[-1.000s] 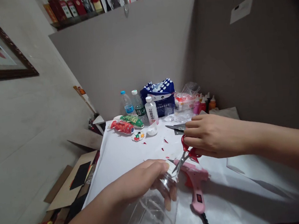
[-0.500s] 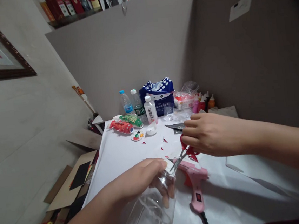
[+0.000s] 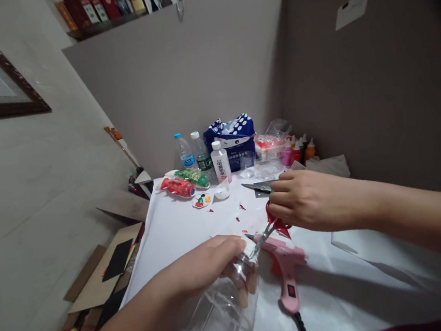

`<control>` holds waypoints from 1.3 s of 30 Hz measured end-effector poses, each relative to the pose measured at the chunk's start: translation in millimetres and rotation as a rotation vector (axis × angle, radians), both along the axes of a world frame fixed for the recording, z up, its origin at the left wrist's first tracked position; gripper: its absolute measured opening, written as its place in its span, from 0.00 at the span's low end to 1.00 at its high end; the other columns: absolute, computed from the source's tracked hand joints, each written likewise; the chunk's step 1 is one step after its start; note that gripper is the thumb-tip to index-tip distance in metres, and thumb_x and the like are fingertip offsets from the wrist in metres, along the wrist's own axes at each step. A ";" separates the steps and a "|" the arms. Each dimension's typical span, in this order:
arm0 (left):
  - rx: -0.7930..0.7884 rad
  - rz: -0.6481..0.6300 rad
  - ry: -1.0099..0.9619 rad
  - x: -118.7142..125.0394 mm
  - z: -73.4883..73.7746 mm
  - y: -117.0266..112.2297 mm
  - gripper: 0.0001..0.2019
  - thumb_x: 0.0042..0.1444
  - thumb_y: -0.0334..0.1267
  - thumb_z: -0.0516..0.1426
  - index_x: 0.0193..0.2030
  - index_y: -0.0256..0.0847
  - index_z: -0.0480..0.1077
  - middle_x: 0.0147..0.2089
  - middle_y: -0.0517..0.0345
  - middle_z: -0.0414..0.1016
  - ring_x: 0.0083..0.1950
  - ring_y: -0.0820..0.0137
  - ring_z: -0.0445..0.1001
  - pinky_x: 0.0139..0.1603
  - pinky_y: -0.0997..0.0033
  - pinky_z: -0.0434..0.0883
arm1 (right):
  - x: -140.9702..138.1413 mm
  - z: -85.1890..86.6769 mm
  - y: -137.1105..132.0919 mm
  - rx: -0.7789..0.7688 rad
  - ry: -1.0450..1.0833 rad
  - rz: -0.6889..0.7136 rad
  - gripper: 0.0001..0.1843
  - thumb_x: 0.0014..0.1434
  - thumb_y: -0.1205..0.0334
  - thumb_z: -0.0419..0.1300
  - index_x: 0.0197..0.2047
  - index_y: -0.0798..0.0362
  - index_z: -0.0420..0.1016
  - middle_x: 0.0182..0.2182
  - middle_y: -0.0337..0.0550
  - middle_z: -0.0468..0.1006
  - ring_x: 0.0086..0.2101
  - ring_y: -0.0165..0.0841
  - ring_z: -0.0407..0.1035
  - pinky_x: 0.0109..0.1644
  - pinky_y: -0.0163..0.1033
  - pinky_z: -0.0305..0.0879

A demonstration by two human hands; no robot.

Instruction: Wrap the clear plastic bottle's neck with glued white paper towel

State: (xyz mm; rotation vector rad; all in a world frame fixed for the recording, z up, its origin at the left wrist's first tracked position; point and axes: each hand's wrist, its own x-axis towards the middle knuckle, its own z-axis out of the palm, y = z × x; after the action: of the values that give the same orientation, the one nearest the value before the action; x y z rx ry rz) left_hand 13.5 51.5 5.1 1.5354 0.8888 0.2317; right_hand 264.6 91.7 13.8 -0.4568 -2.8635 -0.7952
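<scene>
Left hand (image 3: 216, 259): fingers gripped the clear bottle (image 3: 215, 319) around its neck; its body extended below them.
Right hand (image 3: 302, 199): fingers were closed on the red-handled scissors (image 3: 266, 232), blades at the white piece (image 3: 249, 247) by the left fingertips.
Obstacle: pink glue gun (image 3: 289, 271) lay just right of the left fingers, partly behind the scissors' handles.
Beyond fingers: red scraps (image 3: 242, 207), paint palette (image 3: 201, 200), blue bag (image 3: 232, 146) farthest.

Red-handled scissors (image 3: 267, 230) apparently touch a clear bottle (image 3: 217, 319).
</scene>
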 end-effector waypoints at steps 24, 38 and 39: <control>-0.006 -0.005 0.001 -0.2 5.2 -0.2 0.16 0.62 0.39 0.45 0.30 0.37 0.70 0.31 0.56 0.74 0.37 0.67 0.72 0.39 0.71 0.69 | 2.1 -3.0 -5.0 0.006 0.028 -0.003 0.15 0.68 0.69 0.49 0.29 0.54 0.68 0.25 0.39 0.70 0.25 0.32 0.57 0.33 0.42 0.49; 0.027 0.009 -0.025 -1.5 6.5 -0.8 0.17 0.63 0.37 0.44 0.32 0.35 0.71 0.31 0.56 0.73 0.33 0.69 0.73 0.39 0.71 0.69 | 1.4 -5.5 -9.2 0.055 0.092 -0.054 0.14 0.68 0.64 0.50 0.30 0.53 0.67 0.25 0.40 0.71 0.27 0.34 0.58 0.33 0.42 0.48; 0.031 0.013 -0.028 -1.9 6.3 -0.9 0.17 0.63 0.37 0.44 0.32 0.35 0.71 0.31 0.56 0.73 0.33 0.69 0.73 0.39 0.71 0.69 | 0.7 -5.7 -10.2 0.059 0.095 -0.059 0.14 0.68 0.64 0.50 0.30 0.53 0.67 0.25 0.40 0.71 0.27 0.34 0.58 0.33 0.42 0.48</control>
State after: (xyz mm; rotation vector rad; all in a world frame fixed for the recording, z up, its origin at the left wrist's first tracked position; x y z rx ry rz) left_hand 11.6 50.6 11.5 1.5518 0.8772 0.2768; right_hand 265.3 81.5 8.1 -0.5589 -2.7428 -0.8413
